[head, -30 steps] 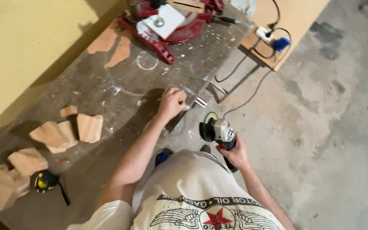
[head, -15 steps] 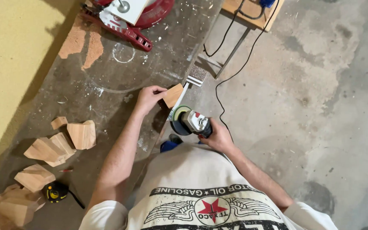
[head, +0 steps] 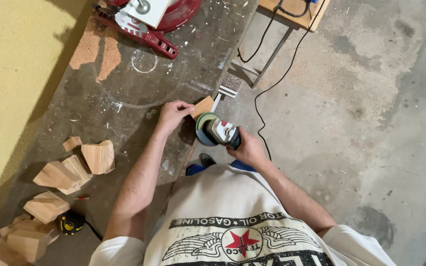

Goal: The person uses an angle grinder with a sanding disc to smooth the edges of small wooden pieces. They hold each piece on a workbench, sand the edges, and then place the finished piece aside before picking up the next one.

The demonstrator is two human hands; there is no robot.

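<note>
1. The left hand [head: 172, 114] rests at the front edge of the tabletop [head: 139, 93], its fingers closed around a small wooden block [head: 203, 106] and pinning it against that edge.
2. The wooden block is light tan and flat-faced; part of it juts past the tabletop's edge toward the floor side, and the rest is hidden under the fingers.
3. The right hand [head: 246, 150] is wrapped shut around the body of an angle grinder [head: 217, 130], which it holds off the tabletop, over the concrete floor [head: 371, 123].
4. The grinder's disc, with its green-edged face, sits just beside the block's lower side; whether it touches the wood I cannot tell.
5. A black cable [head: 272, 74] runs from the grinder across the floor, up toward a wooden stand [head: 292, 12] at the top.
6. A red mitre saw [head: 149, 19] stands at the far end of the tabletop, with patches of sawdust near it.
7. Several cut wood pieces [head: 77, 165] lie in groups on the left of the tabletop, well apart from the hands, with a yellow-and-black tape measure [head: 70, 222] near the lowest group.
</note>
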